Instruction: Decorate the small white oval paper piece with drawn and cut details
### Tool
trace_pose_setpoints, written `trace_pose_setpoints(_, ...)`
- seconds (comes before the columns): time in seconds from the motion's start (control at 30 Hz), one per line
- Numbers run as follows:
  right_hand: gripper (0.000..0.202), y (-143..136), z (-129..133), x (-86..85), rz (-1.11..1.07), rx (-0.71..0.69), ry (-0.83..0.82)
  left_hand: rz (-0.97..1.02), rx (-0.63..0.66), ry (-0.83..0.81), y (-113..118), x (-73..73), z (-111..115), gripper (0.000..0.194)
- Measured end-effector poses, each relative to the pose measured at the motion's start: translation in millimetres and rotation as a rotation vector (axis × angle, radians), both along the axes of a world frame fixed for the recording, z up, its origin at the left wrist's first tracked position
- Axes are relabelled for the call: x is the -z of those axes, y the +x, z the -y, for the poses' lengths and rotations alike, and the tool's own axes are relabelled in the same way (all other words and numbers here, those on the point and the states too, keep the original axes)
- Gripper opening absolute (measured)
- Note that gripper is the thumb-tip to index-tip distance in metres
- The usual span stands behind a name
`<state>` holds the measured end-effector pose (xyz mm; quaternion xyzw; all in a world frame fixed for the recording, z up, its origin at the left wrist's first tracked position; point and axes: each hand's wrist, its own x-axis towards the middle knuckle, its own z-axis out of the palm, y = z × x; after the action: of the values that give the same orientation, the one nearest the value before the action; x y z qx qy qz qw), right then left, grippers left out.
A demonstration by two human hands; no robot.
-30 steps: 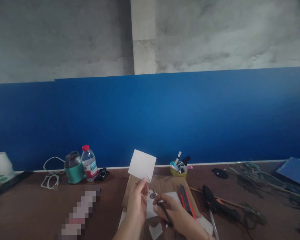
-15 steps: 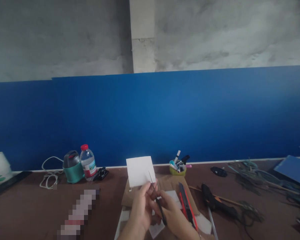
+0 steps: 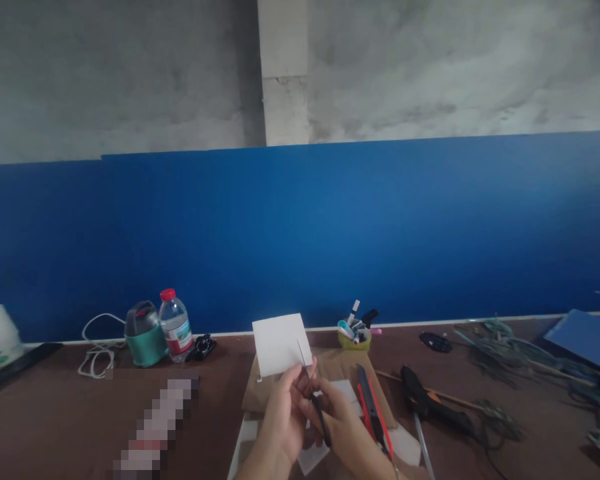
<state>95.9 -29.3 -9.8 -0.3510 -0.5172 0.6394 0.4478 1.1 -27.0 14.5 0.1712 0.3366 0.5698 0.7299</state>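
My left hand pinches the lower right edge of a white sheet of paper, held up over the cardboard. Black-handled scissors are in my right hand, their thin blades pointing up and away across the sheet's lower right part. Both hands are close together, fingers nearly touching. Beneath them lie a brown cardboard piece and scraps of white paper. To the right of my right hand a red and black utility knife rests on the cardboard.
A pen holder stands behind the cardboard. Right of it lie a black glue gun, a computer mouse and tangled cords. A water bottle, a teal container and a white cable are at the left.
Almost nothing differs. The view has shifted very slightly, and the hands, paper and scissors keep nearly the same pose.
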Motion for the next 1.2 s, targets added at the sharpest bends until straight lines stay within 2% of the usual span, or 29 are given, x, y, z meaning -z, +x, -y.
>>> trace_pose_setpoints(0.2,0.047,0,0,-0.9,0.115,0.086,0.038,0.07,-0.11,-0.005,5,-11.8,3,0.022)
trace_pose_setpoints(0.33,0.044,0,1,-0.7,0.149,0.092,0.064,0.097,-0.176,-0.035,6,-16.7,4,0.016)
trace_pose_setpoints(0.57,0.044,2,-1,0.4,0.181,0.083,0.064,0.118,-0.142,-0.077,4,-15.1,3,0.022)
trace_pose_setpoints(0.67,0.047,4,-2,-2.5,0.152,0.027,0.01,0.107,-0.087,-0.108,1,-17.8,4,0.025)
trace_pose_setpoints(0.73,0.048,7,-1,-7.9,0.187,-0.02,-0.029,0.108,-0.094,-0.118,0,-18.6,4,0.023)
trace_pose_setpoints(0.87,0.049,14,5,-25.9,0.31,-0.06,-0.114,0.148,-0.232,-0.127,-1,-16.0,-3,0.012)
trace_pose_setpoints(1.0,0.039,23,7,-39.5,0.433,-0.11,-0.14,0.162,-0.359,-0.138,-11,-12.1,-16,0.009)
trace_pose_setpoints(1.2,0.036,34,-1,-34.7,0.404,-0.099,-0.064,0.135,-0.415,-0.216,-34,-4.0,-31,0.01)
